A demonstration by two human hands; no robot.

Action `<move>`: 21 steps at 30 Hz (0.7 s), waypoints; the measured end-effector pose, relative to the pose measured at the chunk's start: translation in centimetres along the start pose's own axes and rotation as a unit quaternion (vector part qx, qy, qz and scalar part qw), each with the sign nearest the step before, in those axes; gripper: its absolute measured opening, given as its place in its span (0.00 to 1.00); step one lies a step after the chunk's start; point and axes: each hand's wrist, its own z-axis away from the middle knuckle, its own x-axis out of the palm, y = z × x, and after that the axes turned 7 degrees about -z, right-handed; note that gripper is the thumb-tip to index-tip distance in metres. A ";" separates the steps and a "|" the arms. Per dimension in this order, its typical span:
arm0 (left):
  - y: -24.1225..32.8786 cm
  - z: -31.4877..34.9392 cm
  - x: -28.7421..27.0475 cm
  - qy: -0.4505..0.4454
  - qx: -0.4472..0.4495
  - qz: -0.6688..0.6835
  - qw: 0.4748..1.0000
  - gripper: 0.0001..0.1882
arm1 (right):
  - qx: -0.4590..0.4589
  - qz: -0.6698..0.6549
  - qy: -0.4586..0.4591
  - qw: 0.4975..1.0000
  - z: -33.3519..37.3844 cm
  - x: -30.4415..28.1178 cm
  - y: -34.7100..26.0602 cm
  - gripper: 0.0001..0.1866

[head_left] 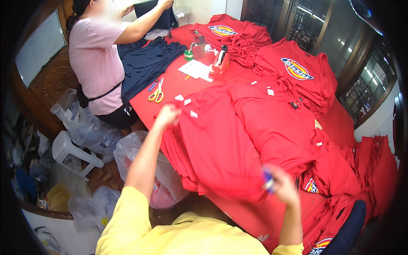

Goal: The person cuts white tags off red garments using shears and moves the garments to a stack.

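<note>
- The left hand [170, 115] is at the upper left edge of a smooth red cloth garment [216, 144]; its fingers are curled in, but whether they pinch the fabric I cannot tell.
- The right hand [281, 185] is over the garment's lower right part, blurred, its fingers closed around a small blue object [268, 176] whose exact kind is unclear.
- The red garment lies spread on a large red-topped table [144, 102], in front of the person, between the two hands; its lower edge is close to the table's near side.
- A small white rectangular tag [194, 114] shows on the red cloth, just right of the left hand.
- Beyond that hand, on the table, lies a pair of scissors with yellow handles [157, 94], blades pointing away.
- Further back are white paper sheets [196, 70] and, touching or just beside them, a red tape dispenser [219, 66].
- A stack of red shirts with an oval emblem [297, 72] stands at the far right, with more red garments heaped nearer.
- At the far left, a co-worker in a pink shirt [95, 63] stands beside dark navy garments [153, 57], both arms raised to a dark cloth [156, 19].
</note>
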 end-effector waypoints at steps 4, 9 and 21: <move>16.6 1.5 0.8 -0.136 0.256 0.259 0.921 0.15 | -0.053 -0.107 0.464 0.878 0.0 -13.1 3.0 0.26; 19.5 9.2 4.0 -0.177 0.369 -0.079 0.909 0.24 | -0.008 -0.016 0.602 0.798 7.9 -16.7 6.6 0.26; -1.6 21.1 8.8 -0.177 0.222 -0.388 0.877 0.21 | -0.040 0.097 0.198 0.975 -1.6 6.8 1.3 0.31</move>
